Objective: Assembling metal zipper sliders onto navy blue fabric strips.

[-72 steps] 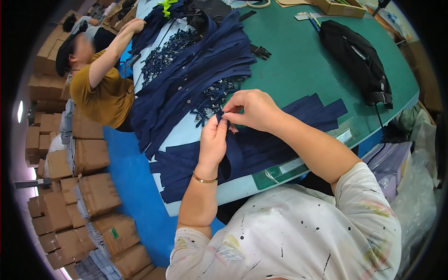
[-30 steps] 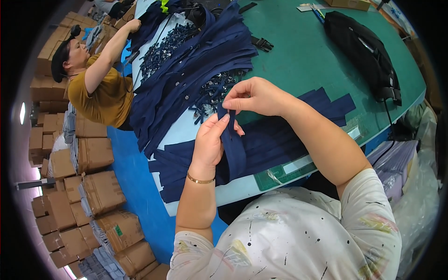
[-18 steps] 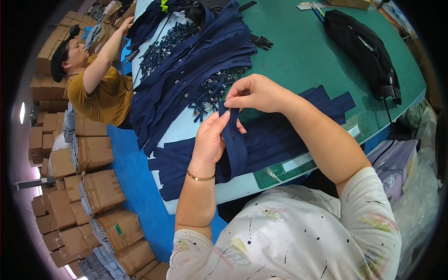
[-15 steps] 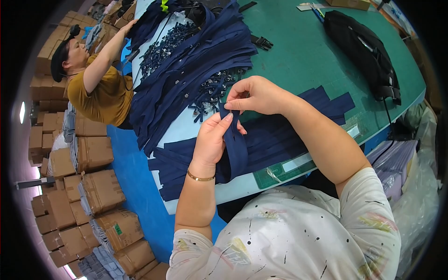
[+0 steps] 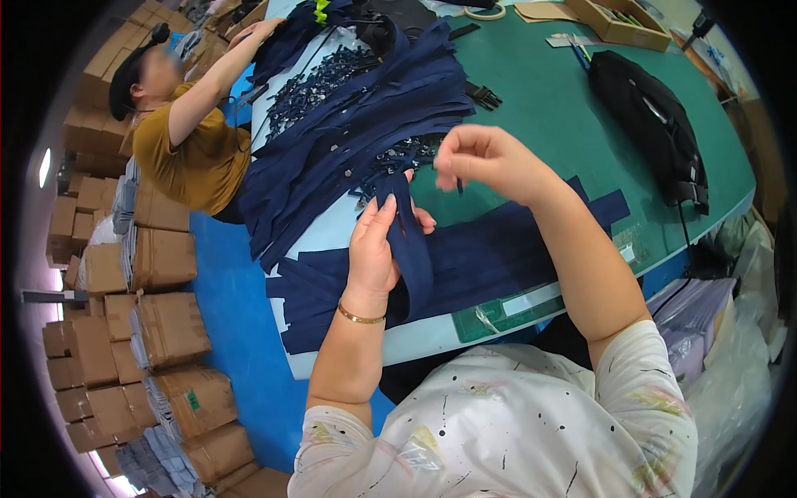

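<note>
My left hand [image 5: 375, 249] is closed on a long navy zipper strip [image 5: 413, 270], which runs up past the thumb and fingers and drapes down beside the wrist. The strip's two sides part slightly near the fingertips. Raised to the right of it, my right hand [image 5: 486, 162] is pinched, with a small dark zipper pull [image 5: 460, 187] poking out below the fingers; most of that piece is hidden. A heap of small navy zipper pulls [image 5: 320, 87] with shiny metal parts lies beyond. More navy strips [image 5: 506, 245] lie flat under my hands.
Navy strips [image 5: 365, 108] are piled across the heap. On the green table [image 5: 531, 108] are a black bag [image 5: 647, 116], a black buckle [image 5: 483, 95] and a cardboard tray [image 5: 618, 25]. A co-worker [image 5: 187, 141] stands at the left edge, near stacked cartons [image 5: 170, 266].
My right hand has let go of the strip and moved right, with a small dark piece at its fingers. My left hand still holds the strip. The view has shifted slightly.
</note>
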A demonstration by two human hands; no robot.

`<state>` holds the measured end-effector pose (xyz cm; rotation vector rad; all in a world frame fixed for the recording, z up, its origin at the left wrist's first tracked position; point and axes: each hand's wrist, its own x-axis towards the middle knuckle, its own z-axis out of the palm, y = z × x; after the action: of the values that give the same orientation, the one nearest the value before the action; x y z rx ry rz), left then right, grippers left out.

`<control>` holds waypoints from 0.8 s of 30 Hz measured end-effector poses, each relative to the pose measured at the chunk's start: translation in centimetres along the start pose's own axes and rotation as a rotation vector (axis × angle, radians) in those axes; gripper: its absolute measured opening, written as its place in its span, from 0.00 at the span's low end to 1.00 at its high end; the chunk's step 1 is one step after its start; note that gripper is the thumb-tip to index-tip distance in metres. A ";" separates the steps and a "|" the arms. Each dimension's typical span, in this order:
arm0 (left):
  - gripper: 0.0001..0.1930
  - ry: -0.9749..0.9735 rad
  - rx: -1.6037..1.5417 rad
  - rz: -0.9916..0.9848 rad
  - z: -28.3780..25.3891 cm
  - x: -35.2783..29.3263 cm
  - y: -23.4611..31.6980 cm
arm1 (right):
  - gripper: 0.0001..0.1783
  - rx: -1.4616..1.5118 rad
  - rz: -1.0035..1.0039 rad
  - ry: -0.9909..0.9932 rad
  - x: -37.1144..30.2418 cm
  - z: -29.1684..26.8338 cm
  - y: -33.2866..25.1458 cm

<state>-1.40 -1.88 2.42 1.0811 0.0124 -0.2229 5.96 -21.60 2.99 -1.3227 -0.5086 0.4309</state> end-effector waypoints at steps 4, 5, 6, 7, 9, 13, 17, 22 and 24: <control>0.23 -0.165 -0.262 -0.031 -0.3 -0.2 0.3 | 0.08 0.153 -0.031 -0.120 -0.3 2.3 0.0; 0.23 -0.170 -0.265 -0.029 -0.3 -0.1 0.3 | 0.08 0.146 -0.032 -0.118 -0.2 2.3 0.2; 0.23 -0.194 -0.334 -0.056 -0.3 -0.1 0.4 | 0.08 0.152 -0.015 -0.104 -0.1 2.3 0.3; 0.23 -0.219 -0.404 -0.085 -0.4 -0.1 0.5 | 0.08 0.157 0.002 -0.089 0.0 2.3 0.4; 0.22 -0.225 -0.377 -0.121 -1.1 0.2 0.3 | 0.08 0.159 0.000 -0.051 0.1 2.0 0.1; 0.18 -0.186 -0.304 -0.139 -1.7 0.1 0.1 | 0.09 0.150 0.021 -0.008 -0.2 1.1 -0.6; 0.18 -0.146 -0.376 -0.142 -1.8 -0.3 0.8 | 0.07 0.152 0.030 -0.066 -0.5 1.4 -0.8; 0.17 0.058 0.116 0.199 -0.9 -0.8 1.9 | 0.07 0.168 0.000 -0.132 -0.4 2.5 -0.4; 0.17 0.095 0.402 0.353 0.1 -1.1 2.4 | 0.07 0.182 -0.004 -0.114 -0.5 2.6 -0.5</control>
<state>-2.00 -0.70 4.69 1.4711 -0.1430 0.1528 4.05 -19.87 3.86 -1.1264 -0.5530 0.5387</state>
